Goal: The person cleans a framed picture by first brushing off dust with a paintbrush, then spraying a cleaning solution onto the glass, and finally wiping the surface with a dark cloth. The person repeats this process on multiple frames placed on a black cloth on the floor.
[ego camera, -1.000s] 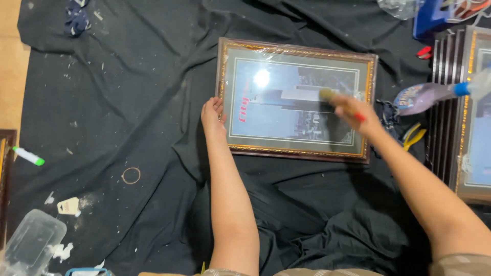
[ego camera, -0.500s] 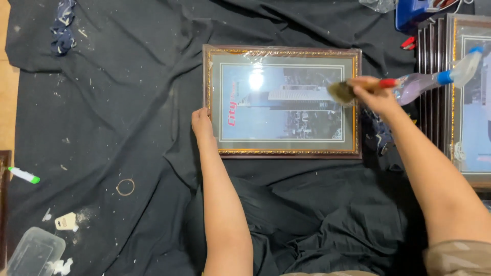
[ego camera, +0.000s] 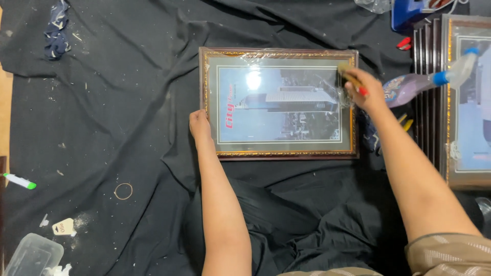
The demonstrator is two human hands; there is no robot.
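Far left on the black cloth (ego camera: 102, 128) lie a green-capped marker (ego camera: 19, 181), a clear plastic box (ego camera: 31, 255) and a rubber band (ego camera: 123, 191). The left hand (ego camera: 198, 124) rests flat against the left edge of the framed picture (ego camera: 279, 102), fingers together, clamped on nothing. The frame lies face up in the middle of the cloth. The right hand (ego camera: 364, 89) is at the frame's upper right corner, its grip closed around a small brush (ego camera: 351, 76) touching the glass. Just right of it lies a spray bottle (ego camera: 427, 82), beside a stack of frames (ego camera: 460, 102).
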